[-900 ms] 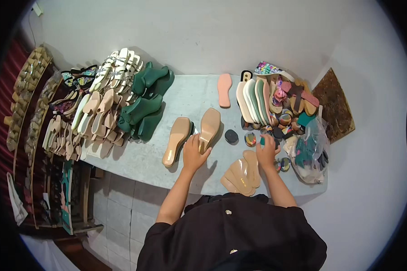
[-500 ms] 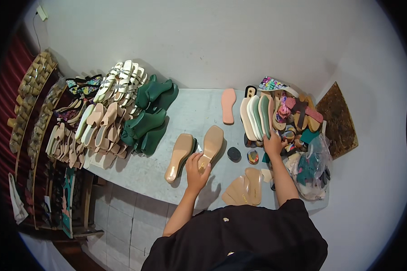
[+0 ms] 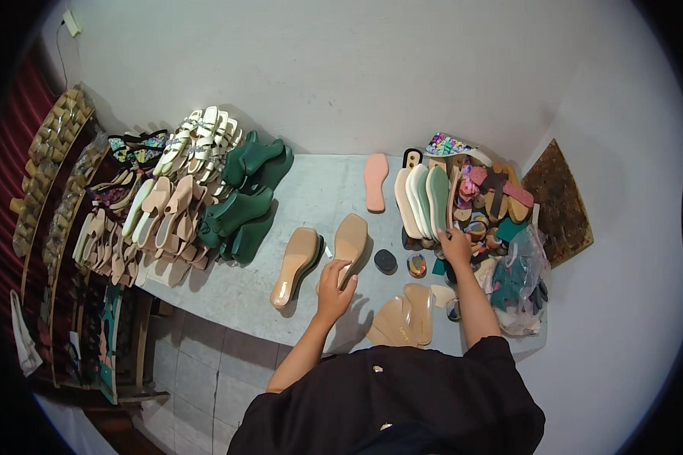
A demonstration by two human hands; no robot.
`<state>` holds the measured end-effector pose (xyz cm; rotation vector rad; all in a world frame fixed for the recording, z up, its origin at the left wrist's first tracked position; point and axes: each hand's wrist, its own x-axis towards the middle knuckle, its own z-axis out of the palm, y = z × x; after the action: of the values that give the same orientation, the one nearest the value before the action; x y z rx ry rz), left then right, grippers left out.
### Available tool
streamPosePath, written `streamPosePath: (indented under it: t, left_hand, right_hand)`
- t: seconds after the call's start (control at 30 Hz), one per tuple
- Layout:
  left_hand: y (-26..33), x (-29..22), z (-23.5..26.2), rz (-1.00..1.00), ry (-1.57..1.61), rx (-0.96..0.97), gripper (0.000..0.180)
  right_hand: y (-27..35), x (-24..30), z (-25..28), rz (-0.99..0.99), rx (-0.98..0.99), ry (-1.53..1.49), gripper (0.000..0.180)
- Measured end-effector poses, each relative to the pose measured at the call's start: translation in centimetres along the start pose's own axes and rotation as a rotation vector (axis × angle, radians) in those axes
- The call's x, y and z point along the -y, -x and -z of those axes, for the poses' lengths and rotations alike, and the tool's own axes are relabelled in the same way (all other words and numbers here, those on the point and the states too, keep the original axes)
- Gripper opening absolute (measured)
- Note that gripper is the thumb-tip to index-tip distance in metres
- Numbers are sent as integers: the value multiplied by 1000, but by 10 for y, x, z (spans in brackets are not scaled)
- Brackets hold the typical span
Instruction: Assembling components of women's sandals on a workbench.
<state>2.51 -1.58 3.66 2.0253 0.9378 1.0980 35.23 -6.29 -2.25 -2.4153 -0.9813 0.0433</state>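
At the table's middle, my left hand (image 3: 334,292) curls its fingers and thumb around the heel end of a beige shoe sole (image 3: 350,236). A matching beige shoe sole (image 3: 294,262) with a dark underside lies just left of it. To the right, my right hand (image 3: 455,249) is closed at the lower end of a green insole (image 3: 436,199), in a row of overlapping insoles. Cream insoles (image 3: 406,203) lie left of the green one. The edge of a pink insole (image 3: 453,197) shows on its right, partly hidden.
A single pink insole (image 3: 376,183) lies behind the soles. Nearer are a dark round piece (image 3: 385,262), a patterned round piece (image 3: 417,265) and fanned tan insoles (image 3: 416,315). Green shoes (image 3: 239,220) and piled sandals (image 3: 171,212) fill the left. A plastic bag (image 3: 520,292) sits right.
The pink insole at the right end of the row has swung rightward, away from the green one. My right hand stays at the row's lower end, my left on the sole. The view shifts slightly.
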Motion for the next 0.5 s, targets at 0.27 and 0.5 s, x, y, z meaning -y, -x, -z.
streamPosePath:
  t: [0.27,0.5]
  left_hand:
    - [12,-12,1,-14,69,12,26]
    - [17,-6,0,20,82,-2,26]
  right_hand:
    - [0,6,-9,38,-153,145,26]
    - [0,-7,10,-95,-389,-125,27]
